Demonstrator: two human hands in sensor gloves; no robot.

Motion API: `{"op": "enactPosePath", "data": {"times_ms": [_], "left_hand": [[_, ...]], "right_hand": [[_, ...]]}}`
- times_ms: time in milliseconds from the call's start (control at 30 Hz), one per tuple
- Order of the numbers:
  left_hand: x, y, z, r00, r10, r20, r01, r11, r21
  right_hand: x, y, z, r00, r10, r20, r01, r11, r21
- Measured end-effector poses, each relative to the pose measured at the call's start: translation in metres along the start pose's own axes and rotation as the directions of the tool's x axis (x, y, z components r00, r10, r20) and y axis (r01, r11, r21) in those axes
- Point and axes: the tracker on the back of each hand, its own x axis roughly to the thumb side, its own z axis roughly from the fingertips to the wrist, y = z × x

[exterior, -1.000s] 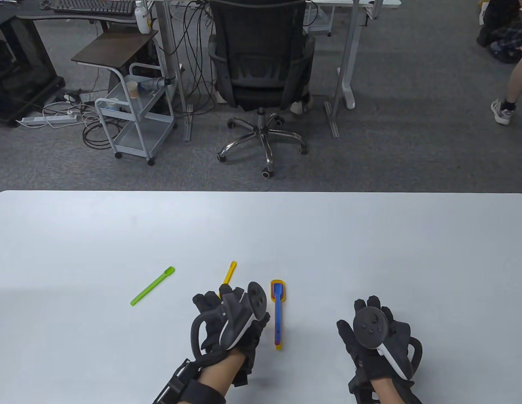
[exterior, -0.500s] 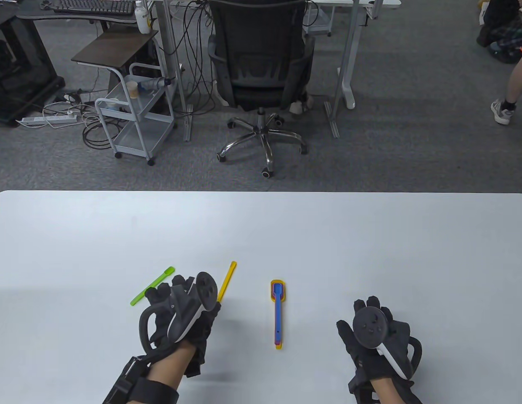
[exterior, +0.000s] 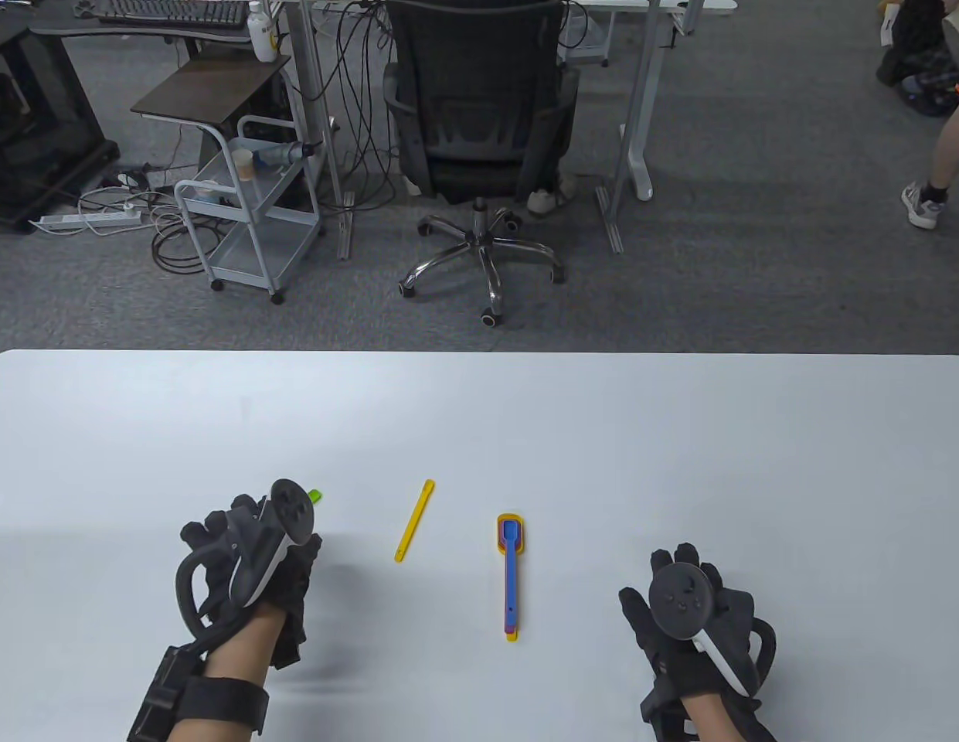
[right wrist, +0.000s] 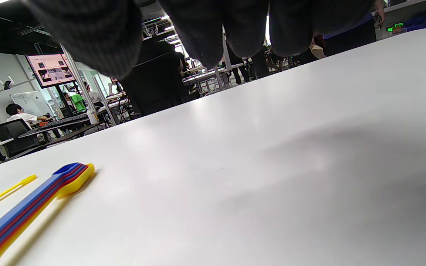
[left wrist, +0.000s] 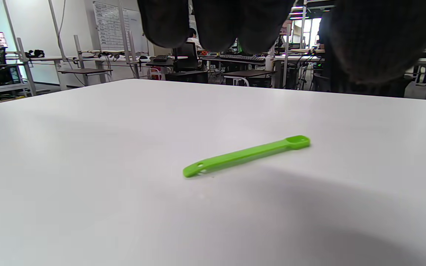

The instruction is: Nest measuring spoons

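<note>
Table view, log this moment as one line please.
left hand above green spoon, not gripping | right hand idle | yellow spoon loose | nested stack waiting

the left hand (exterior: 247,568) covers most of the green spoon (exterior: 314,495) in the table view. only its tip peeks out.

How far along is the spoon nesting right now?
Done: blue, red and yellow spoons sit nested in one stack. In hand: nothing; the left hand hovers over the green spoon, the right hand is empty. Left: green spoon and thin yellow spoon.
</note>
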Motion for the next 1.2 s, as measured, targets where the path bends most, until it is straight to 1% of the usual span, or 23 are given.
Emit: {"op": "enactPosePath", "data": {"times_ms": [200, 500, 833, 1000, 1200], "left_hand": [[-0.011, -0.018, -0.018, 0.999, -0.034, -0.039, 0.033, 0.999, -0.011], [-0.016, -0.042, -0.037, 0.994, -0.074, -0.076, 0.070, 0.996, -0.048], [-0.014, -0.062, -0.047, 0.991, -0.105, -0.087, 0.098, 0.992, -0.082], [-0.014, -0.068, -0.050, 0.989, -0.118, -0.092, 0.111, 0.991, -0.081], [-0.017, -0.074, -0.054, 0.987, -0.128, -0.100, 0.118, 0.988, -0.101]], "right_hand": [[-0.001, -0.001, 0.000, 1.000, -0.003, -0.005, 0.003, 1.000, -0.002], [0.002, 0.000, 0.001, 1.000, 0.009, 0.012, -0.009, 1.000, -0.009], [0.003, 0.000, 0.002, 1.000, 0.013, 0.018, -0.013, 1.000, -0.004], [0.004, 0.001, 0.002, 1.000, 0.017, 0.018, -0.017, 1.000, 0.000], [0.005, 0.001, 0.002, 1.000, 0.019, 0.021, -0.019, 1.000, -0.001]]}}
